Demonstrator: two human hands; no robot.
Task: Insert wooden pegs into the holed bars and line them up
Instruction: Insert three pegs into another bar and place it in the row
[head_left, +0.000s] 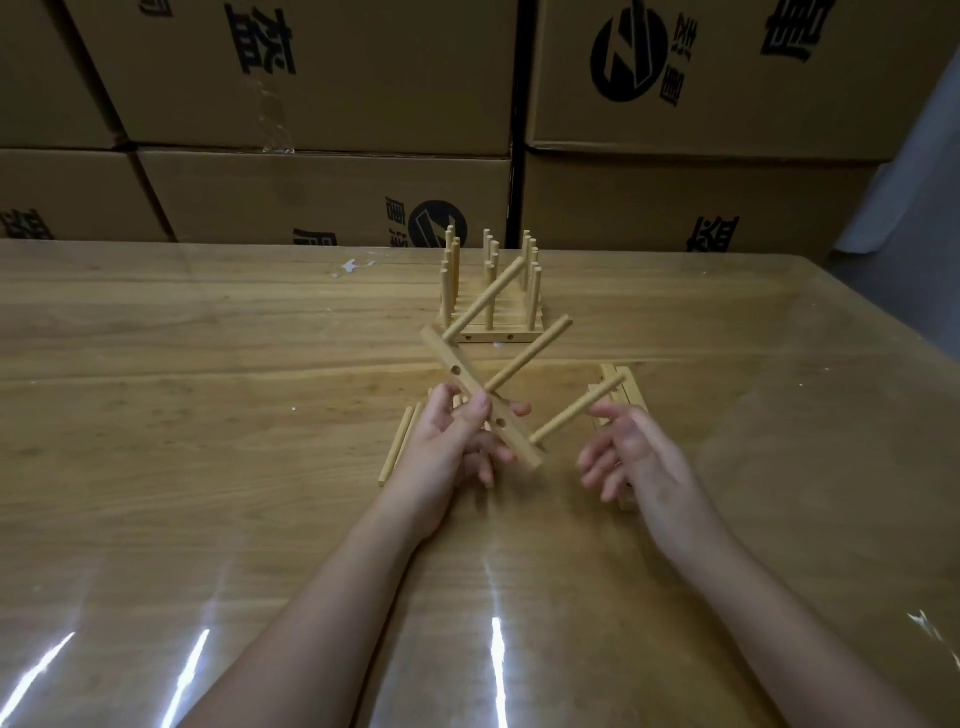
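Loose pale wooden pegs lie just beside the left hand, which grips a light wooden holed bar lifted and tilted, likely to steady it for pegging. Three round pegs stand in it. The right hand hovers slack-fingered and empty beside the nearest peg.

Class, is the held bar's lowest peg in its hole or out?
In: the peg meets the bar squarely, parallel to its other pegs.

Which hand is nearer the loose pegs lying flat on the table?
Left. The left hand, gripping the holed bar, sits right beside the loose pegs, partly over them. The right hand is open on the far side of the bar, over the stacked bars.
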